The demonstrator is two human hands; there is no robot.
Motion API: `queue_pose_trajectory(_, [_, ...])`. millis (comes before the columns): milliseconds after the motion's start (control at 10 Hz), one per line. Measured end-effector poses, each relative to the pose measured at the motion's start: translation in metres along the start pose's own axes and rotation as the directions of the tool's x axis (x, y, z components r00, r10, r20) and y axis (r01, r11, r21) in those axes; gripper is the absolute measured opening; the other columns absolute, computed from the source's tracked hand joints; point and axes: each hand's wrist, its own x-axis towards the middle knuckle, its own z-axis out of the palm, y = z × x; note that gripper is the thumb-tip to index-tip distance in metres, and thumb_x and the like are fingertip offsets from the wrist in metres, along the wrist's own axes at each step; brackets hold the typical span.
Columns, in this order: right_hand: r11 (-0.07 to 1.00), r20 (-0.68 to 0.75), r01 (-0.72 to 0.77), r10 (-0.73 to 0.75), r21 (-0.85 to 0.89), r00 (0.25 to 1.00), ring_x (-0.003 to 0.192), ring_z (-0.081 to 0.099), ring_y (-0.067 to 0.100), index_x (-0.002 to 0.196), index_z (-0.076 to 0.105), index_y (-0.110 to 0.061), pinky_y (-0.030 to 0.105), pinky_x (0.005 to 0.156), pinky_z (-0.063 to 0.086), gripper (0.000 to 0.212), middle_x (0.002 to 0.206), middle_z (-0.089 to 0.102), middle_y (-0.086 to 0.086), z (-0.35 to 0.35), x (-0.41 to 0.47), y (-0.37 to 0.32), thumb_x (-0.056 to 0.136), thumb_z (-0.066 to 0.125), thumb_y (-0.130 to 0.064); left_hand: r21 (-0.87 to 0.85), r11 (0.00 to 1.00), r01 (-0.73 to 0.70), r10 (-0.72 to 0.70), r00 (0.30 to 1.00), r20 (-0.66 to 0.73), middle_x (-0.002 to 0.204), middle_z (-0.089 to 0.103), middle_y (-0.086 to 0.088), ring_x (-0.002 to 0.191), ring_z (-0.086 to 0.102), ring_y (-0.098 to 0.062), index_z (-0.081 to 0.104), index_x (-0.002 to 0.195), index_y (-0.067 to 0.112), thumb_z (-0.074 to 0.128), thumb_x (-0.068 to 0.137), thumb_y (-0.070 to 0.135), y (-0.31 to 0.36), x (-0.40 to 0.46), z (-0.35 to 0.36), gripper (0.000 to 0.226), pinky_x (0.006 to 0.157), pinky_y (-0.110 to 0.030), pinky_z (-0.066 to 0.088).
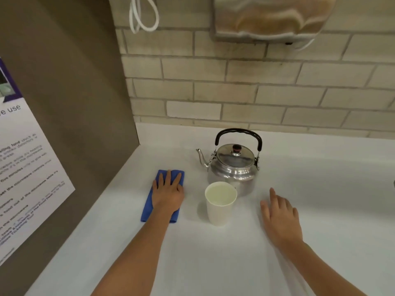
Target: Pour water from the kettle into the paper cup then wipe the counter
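Note:
A shiny steel kettle (233,165) with a black handle stands upright on the white counter (213,253), spout pointing left. Just in front of it stands a white paper cup (220,207) with water inside. To the cup's left lies a folded blue cloth (147,207), and my left hand (167,194) rests flat on top of it, fingers spread. My right hand (277,216) hovers open to the right of the cup, touching nothing.
A grey side panel (70,103) with a printed notice (23,178) walls off the left. A tiled wall (256,86) runs behind the kettle. A metal dispenser (271,18) and a white cord (143,16) hang on the wall above.

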Motion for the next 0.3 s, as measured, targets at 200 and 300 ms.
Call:
queue_pose_trajectory(200, [1.000, 0.041, -0.002, 0.003, -0.027, 0.999, 0.136, 0.025, 0.026, 0.146, 0.012, -0.020, 0.044, 0.111, 0.023, 0.055, 0.146, 0.033, 0.005, -0.022, 0.003, 0.004, 0.096, 0.024, -0.043, -0.039, 0.999, 0.017, -0.012, 0.993, 0.117, 0.160, -0.004, -0.006, 0.146, -0.003, -0.029, -0.001, 0.148, 0.028, 0.014, 0.099, 0.036, 0.000, -0.005, -0.013, 0.052, 0.118, -0.050, 0.000])
queue_pose_trajectory(300, [0.998, -0.018, 0.005, -0.006, -0.067, 1.000, 0.138, 0.020, 0.030, 0.145, 0.013, -0.023, 0.047, 0.111, 0.022, 0.056, 0.150, 0.027, 0.006, -0.041, 0.014, 0.007, 0.095, 0.024, -0.046, -0.133, 0.990, 0.052, -0.043, 0.996, 0.072, 0.160, 0.006, -0.004, 0.146, 0.001, -0.029, 0.003, 0.148, 0.030, 0.013, 0.099, 0.034, 0.010, -0.015, -0.029, 0.050, 0.116, -0.056, 0.005])
